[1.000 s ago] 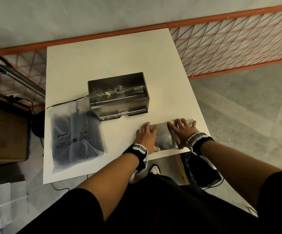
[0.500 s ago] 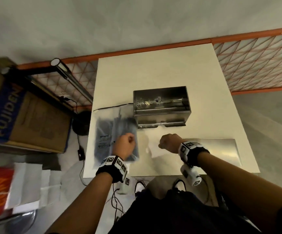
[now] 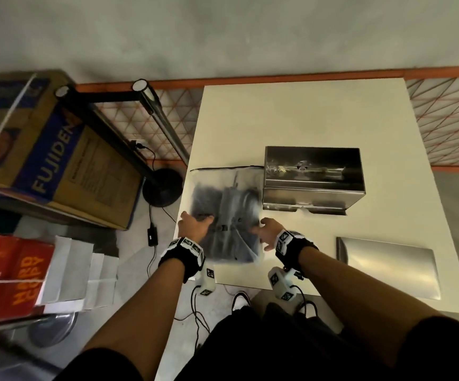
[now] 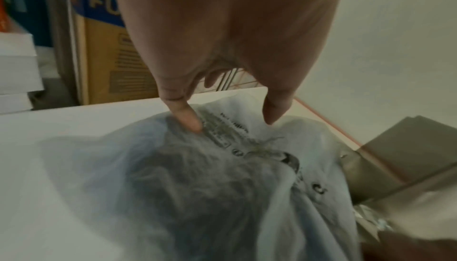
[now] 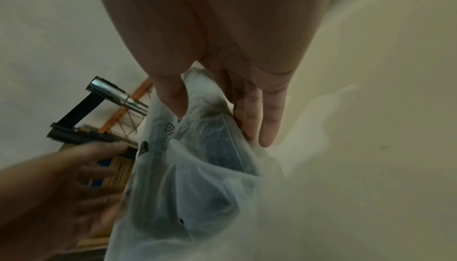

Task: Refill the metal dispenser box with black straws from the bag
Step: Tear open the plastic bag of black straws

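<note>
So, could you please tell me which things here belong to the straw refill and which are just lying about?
Belongs to the job:
bag of black straws
metal dispenser box
metal lid
left hand
right hand

Just lying about:
cardboard box
red box

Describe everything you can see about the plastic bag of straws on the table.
The bag is frosted, translucent plastic with small black printed symbols, and a dark mass of black straws shows through it. It looks soft and crumpled, lying at the left edge of the white table, beside the metal dispenser box. The left hand pinches its near left side; the right hand holds its right edge. Whether it is sealed cannot be told.
</note>
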Demonstrator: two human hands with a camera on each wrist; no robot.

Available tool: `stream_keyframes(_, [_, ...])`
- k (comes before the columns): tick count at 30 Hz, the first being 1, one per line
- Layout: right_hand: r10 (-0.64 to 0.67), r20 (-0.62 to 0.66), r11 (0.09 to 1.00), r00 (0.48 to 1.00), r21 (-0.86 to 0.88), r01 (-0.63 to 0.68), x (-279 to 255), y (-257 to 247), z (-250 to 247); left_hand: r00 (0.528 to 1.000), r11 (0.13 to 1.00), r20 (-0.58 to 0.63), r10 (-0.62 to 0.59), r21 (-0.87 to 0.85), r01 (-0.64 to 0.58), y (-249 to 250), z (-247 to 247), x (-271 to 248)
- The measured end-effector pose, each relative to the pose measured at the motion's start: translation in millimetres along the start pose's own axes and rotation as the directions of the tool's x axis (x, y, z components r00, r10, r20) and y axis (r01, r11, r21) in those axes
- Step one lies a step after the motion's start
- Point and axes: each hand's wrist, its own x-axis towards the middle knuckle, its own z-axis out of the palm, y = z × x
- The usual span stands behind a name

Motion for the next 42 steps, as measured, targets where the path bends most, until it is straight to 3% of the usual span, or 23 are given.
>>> stream_keyframes(5, [0.001, 0.009, 0.999, 1.0, 0.045, -0.001, -3, -14, 6, 0.994, 0.997, 0.109, -0.019, -0.075, 0.027, -18, 10, 10])
stream_keyframes(9, [-0.051, 0.043, 0.999, 0.998, -0.01, 0.051, 3, -17, 14, 0.979, 0.966, 0.189, -0.078, -0.23, 0.121, -25, 8, 10])
stream_keyframes(14, [-0.204, 0.067, 0.976, 0.977, -0.068, 0.209, 5, -24, 26, 0.914, 0.947, 0.402, -0.048, -0.273, 0.17, -20, -5, -24])
stream_keyframes(16, [-0.228, 0.066, 0.973, 0.971, -0.015, 0.23, 1, -34, 27, 0.905, 0.937, 0.424, 0.048, -0.333, 0.107, -21, -10, -32])
stream_keyframes(19, [-0.286, -0.011, 0.948, 0.958, 0.141, 0.285, -1, -47, 25, 0.922, 0.906, 0.309, 0.234, -0.414, -0.091, -26, -16, -31])
stream_keyframes(22, [-0.415, -0.025, 0.881, 0.91, 0.239, 0.408, -1, -59, 23, 0.942, 0.899, 0.219, 0.254, -0.414, -0.146, -26, -27, -32])
stream_keyframes(26, [-0.588, 0.031, 0.8, 0.808, 0.169, 0.576, -23, -80, 14, 0.955, 0.871, 0.117, 0.274, -0.452, -0.194, -25, -42, -34])
stream_keyframes(31, [-0.684, 0.06, 0.729, 0.727, 0.018, 0.684, -33, -71, 5, 0.917, 0.803, 0.085, 0.39, -0.519, -0.293, -22, -53, -50])
stream_keyframes(33, [-0.678, 0.007, 0.732, 0.735, 0.1, 0.674, -44, -69, -3, 0.911, 0.786, 0.086, 0.403, -0.543, -0.296, -22, -56, -58])
stream_keyframes(36, [-0.733, -0.141, 0.592, 0.666, 0.351, 0.725, -62, -75, -19, 0.914, 0.743, 0.01, 0.406, -0.585, -0.324, -15, -62, -65])
stream_keyframes(38, [-0.721, -0.156, 0.563, 0.676, 0.438, 0.701, -65, -80, -25, 0.911, 0.723, -0.02, 0.411, -0.601, -0.339, -7, -64, -68])
stream_keyframes(42, [-0.637, -0.151, 0.706, 0.756, 0.278, 0.651, -60, -85, -21, 0.907, 0.728, -0.015, 0.421, -0.59, -0.348, 7, -63, -77])
